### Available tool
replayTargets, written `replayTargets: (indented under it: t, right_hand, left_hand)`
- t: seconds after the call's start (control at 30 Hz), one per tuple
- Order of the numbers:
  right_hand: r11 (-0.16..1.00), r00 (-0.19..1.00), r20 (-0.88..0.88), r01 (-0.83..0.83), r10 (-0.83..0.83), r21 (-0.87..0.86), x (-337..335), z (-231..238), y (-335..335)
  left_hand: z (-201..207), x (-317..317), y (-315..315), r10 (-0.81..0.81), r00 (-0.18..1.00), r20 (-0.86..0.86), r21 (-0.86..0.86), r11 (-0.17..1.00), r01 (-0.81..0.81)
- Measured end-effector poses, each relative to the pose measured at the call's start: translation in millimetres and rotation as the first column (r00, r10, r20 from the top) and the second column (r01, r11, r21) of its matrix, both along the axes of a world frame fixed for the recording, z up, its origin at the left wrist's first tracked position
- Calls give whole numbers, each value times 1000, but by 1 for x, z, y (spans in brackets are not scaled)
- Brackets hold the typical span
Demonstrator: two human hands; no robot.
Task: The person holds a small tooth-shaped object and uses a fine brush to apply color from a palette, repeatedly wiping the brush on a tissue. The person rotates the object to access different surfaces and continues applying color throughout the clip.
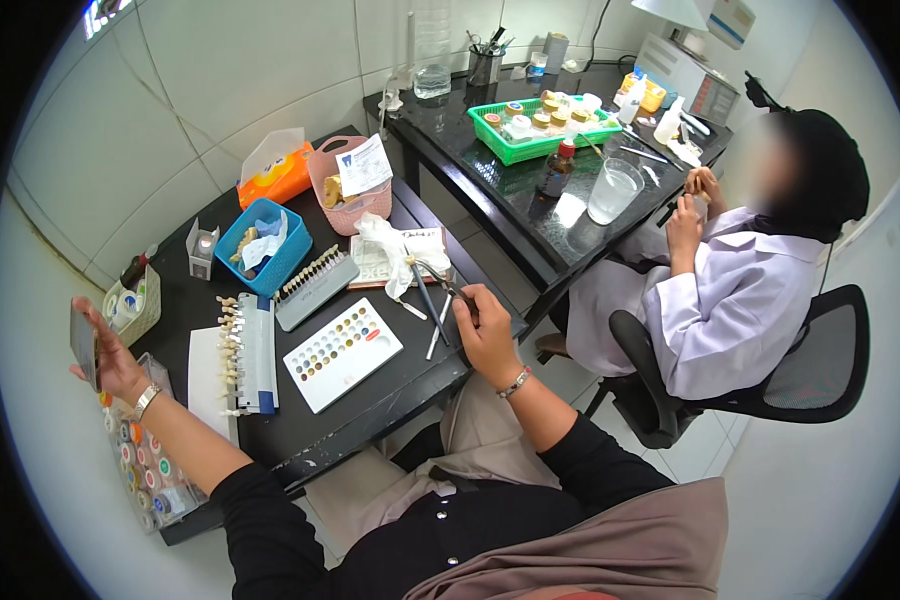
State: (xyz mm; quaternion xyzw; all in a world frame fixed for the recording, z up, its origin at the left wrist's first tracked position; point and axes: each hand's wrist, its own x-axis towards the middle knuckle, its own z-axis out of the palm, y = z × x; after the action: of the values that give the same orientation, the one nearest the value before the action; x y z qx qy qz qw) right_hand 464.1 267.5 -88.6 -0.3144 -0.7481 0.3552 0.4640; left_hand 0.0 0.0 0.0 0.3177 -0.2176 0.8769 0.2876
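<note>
My left hand (118,362) is raised over the left end of the black table and is closed around a flat, thin phone (83,347), seen nearly edge-on. My right hand (487,328) is at the table's right end, fingers wrapped round the handles of slim metal forceps (440,274). Their tips point left to a small pale piece too small to make out. Beside them lies a crumpled white tissue (382,247). A white palette (342,352) with rows of coloured wells lies between my hands, near two tooth shade guides, one grey (316,288) and one silver-blue (257,352).
A blue basket (292,268), a pink basket (342,212) and an orange tissue pack (276,178) stand at the back. A box of small jars (150,465) sits front left. On the right, a co-worker in a white coat (745,300) sits by another table with a green tray (515,155).
</note>
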Motion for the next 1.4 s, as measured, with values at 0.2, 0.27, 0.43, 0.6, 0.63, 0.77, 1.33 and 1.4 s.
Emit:
replayTargets:
  t: [0.2,0.27,0.43,0.6,0.63,0.77,1.33,1.4]
  right_hand:
    - [1000,1000,-11,13,-13,15,-1,2,-1]
    - [999,999,-34,28,-26,45,-3,2,-2]
    - [1000,1000,-8,27,-27,8,-2,3,-2]
    - [1000,1000,-14,27,-27,15,-1,1,-1]
    - [1000,1000,-24,20,-20,20,-2,1,-1]
    - [999,1000,10,14,-15,53,-1,0,0]
    - [999,998,-69,1,1,34,2,2,2]
    - [1000,995,-94,-9,11,23,1,3,4]
  left_hand:
    - [-2,1,1,60,998,-8,-56,997,-60]
    - [0,0,2,102,995,-21,-103,989,-104]
    - [2,13,14,117,993,-5,-155,981,-116]
    - [4,14,18,75,996,-41,-163,983,-81]
    - [6,15,19,70,996,-57,-173,982,-79]
    - [20,32,30,8,1000,-19,-151,989,-10]
    - [119,145,222,-216,837,-502,-677,701,-226]
    - [120,152,251,-308,775,-551,-654,736,-172]
